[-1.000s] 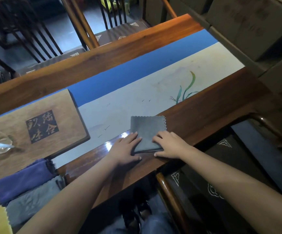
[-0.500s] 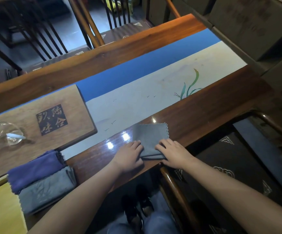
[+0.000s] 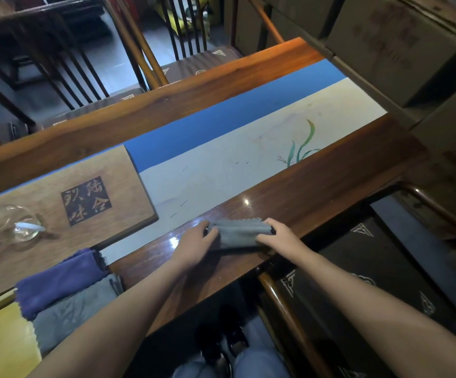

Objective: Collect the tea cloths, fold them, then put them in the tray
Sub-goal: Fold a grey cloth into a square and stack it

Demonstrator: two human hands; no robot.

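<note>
Both hands work one grey tea cloth [image 3: 239, 235] lying on the near wooden edge of the desk [image 3: 317, 192]. The left hand [image 3: 195, 245] has its fingers [image 3: 212, 232] curled over the cloth's left end, gripping it; the right hand [image 3: 280, 237] does the same at the right end, its fingers [image 3: 266, 237] bent round the fabric, so the cloth lies between them as a narrow folded band with its scalloped far edge showing. Beyond it runs a blue and cream table runner [image 3: 235, 148] painted with a green plant and small birds. To the left a wooden tea tray [image 3: 58, 192] with a carved character seal sits on the runner and carries a glass cup [image 3: 22, 223]. Nearer, at the left, a folded purple cloth [image 3: 58, 282] lies touching a folded grey cloth [image 3: 74, 315], side by side, well apart from the hands. A chair arm [image 3: 289, 317] stands below the desk edge under the right forearm.
</note>
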